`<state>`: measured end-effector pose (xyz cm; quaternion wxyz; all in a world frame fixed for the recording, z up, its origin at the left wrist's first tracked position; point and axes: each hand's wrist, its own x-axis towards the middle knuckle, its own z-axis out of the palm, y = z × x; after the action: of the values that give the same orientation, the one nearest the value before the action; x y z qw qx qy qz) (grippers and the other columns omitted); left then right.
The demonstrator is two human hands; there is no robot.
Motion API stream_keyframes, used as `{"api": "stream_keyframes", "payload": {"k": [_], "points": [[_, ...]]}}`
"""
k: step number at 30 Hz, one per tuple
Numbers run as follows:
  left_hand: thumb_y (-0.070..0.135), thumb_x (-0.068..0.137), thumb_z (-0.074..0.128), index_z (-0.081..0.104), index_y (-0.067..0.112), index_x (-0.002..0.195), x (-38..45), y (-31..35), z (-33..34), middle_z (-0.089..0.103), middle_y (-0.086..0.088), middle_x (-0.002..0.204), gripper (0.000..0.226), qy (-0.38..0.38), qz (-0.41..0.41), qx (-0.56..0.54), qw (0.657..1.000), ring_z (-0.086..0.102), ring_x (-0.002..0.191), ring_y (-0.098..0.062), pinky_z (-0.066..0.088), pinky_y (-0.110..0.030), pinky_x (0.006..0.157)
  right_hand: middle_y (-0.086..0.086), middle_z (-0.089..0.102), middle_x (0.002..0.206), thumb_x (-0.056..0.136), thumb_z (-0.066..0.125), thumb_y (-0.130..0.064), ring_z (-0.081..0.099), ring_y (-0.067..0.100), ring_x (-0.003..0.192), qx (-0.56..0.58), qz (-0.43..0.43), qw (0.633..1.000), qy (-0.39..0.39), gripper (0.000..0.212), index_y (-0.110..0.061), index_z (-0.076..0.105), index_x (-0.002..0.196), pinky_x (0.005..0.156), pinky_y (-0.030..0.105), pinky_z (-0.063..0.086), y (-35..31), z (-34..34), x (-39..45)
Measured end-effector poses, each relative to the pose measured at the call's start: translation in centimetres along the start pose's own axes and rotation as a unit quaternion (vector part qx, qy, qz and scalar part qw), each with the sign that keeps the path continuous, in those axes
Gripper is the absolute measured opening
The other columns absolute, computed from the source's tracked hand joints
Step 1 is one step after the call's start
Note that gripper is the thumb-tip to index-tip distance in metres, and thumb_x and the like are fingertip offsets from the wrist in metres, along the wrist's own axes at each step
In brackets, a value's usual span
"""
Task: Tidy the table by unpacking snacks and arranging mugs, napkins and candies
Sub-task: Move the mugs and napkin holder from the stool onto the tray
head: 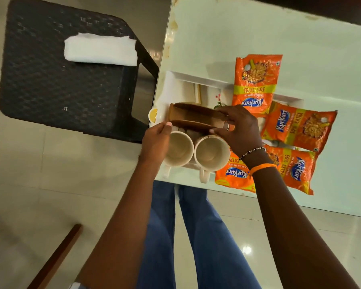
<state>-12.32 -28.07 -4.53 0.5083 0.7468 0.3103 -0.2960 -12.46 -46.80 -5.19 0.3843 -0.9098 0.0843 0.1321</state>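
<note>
A brown wooden napkin holder with an open slot is held over the white tray at the table's near left corner. My left hand pinches its left end and my right hand grips its right end. Just below it stand two cream mugs, side by side with handles toward me. Several orange Kurkure snack packets lie to the right: one upright, one across the tray, others near the table edge. A folded white napkin stack rests on the black chair.
The black woven chair stands left of the pale glass-topped table. A small yellow-and-white round item sits at the table's left edge. A metal utensil lies between packets. A wooden bar crosses the floor at lower left.
</note>
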Motion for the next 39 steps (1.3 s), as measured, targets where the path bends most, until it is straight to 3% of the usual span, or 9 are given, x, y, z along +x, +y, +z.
{"api": "stream_keyframes", "payload": {"k": [8,15,18,23,29,32,34,36,39], "points": [[0.040,0.095,0.040,0.050,0.031,0.070,0.9,0.5,-0.6,0.056,0.000,0.085,0.028,-0.043,-0.038,0.036,0.998,0.051,0.079,-0.013,0.037,-0.030,0.069,0.015,0.062,0.111,0.064,0.080,-0.012,0.061,0.029,0.098,-0.046,0.035,0.997,-0.059,0.050,-0.011,0.064,0.111,0.088,0.037,0.051,-1.2,-0.1,0.6],[0.039,0.093,0.047,0.062,0.028,0.096,2.1,0.4,-3.2,0.063,0.004,0.098,0.019,-0.065,-0.026,-0.039,0.997,0.057,0.094,-0.013,0.041,-0.026,0.074,0.016,0.057,0.112,0.069,0.077,-0.030,0.051,0.033,0.107,-0.131,0.034,0.988,-0.072,0.046,-0.013,0.062,0.109,0.093,0.039,0.041,-3.9,0.4,2.4],[0.032,0.092,0.048,0.062,0.021,0.113,3.2,0.9,-5.6,0.064,0.003,0.111,0.027,-0.052,-0.014,-0.086,0.995,0.059,0.102,-0.011,0.042,-0.025,0.080,0.018,0.057,0.109,0.075,0.072,-0.024,0.052,0.033,0.105,-0.060,0.029,0.995,-0.068,0.033,-0.009,0.064,0.103,0.091,0.044,0.045,-7.3,2.3,3.7],[0.022,0.093,0.046,0.063,0.027,0.094,5.8,2.5,-10.8,0.064,0.003,0.109,0.017,-0.005,-0.024,-0.136,0.990,0.061,0.102,-0.011,0.043,-0.031,0.098,0.014,0.060,0.116,0.081,0.066,-0.018,0.057,0.028,0.104,0.056,0.026,0.996,-0.067,0.034,-0.007,0.058,0.112,0.090,0.029,0.043,-13.5,7.5,7.2],[0.016,0.095,0.043,0.062,0.015,0.110,8.7,3.6,-16.0,0.062,-0.002,0.114,0.024,0.027,-0.028,-0.178,0.983,0.060,0.103,-0.014,0.043,-0.028,0.097,0.016,0.053,0.130,0.078,0.069,-0.019,0.052,0.029,0.119,0.274,0.246,0.929,0.023,0.060,-0.005,0.038,0.127,0.105,0.039,0.041,-17.8,13.5,13.3],[0.017,0.095,0.042,0.059,0.014,0.115,9.2,4.0,-17.0,0.061,-0.002,0.115,0.026,0.003,-0.043,-0.169,0.985,0.060,0.101,-0.013,0.042,-0.027,0.095,0.013,0.060,0.111,0.078,0.070,-0.017,0.057,0.026,0.102,0.285,0.283,0.915,0.029,0.039,-0.002,0.054,0.111,0.090,0.031,0.044,-18.4,13.8,15.3],[0.019,0.096,0.042,0.056,0.017,0.114,9.2,4.1,-17.2,0.060,-0.004,0.118,0.023,-0.041,-0.050,-0.184,0.981,0.060,0.100,-0.013,0.041,-0.028,0.096,0.011,0.056,0.086,0.079,0.068,-0.009,0.053,0.023,0.081,0.326,0.288,0.900,0.011,0.010,-0.008,0.059,0.075,0.073,0.033,0.044,-18.7,13.1,15.3],[0.022,0.096,0.044,0.051,0.020,0.114,9.0,4.2,-16.9,0.058,-0.006,0.123,0.019,-0.079,-0.060,-0.241,0.965,0.060,0.103,-0.016,0.041,-0.031,0.096,0.009,0.053,0.076,0.079,0.063,0.001,0.053,0.023,0.076,0.408,0.293,0.864,-0.009,0.028,-0.012,0.048,0.059,0.067,0.031,0.047,-18.4,12.0,14.4],[0.025,0.093,0.049,0.046,0.021,0.118,8.3,4.4,-15.8,0.058,-0.008,0.121,0.025,-0.097,-0.069,-0.348,0.930,0.060,0.106,-0.020,0.044,-0.035,0.098,0.006,0.056,0.075,0.083,0.055,0.006,0.057,0.016,0.072,0.484,0.279,0.828,-0.048,0.022,-0.010,0.051,0.068,0.054,0.020,0.053,-17.1,9.5,11.3]]}}
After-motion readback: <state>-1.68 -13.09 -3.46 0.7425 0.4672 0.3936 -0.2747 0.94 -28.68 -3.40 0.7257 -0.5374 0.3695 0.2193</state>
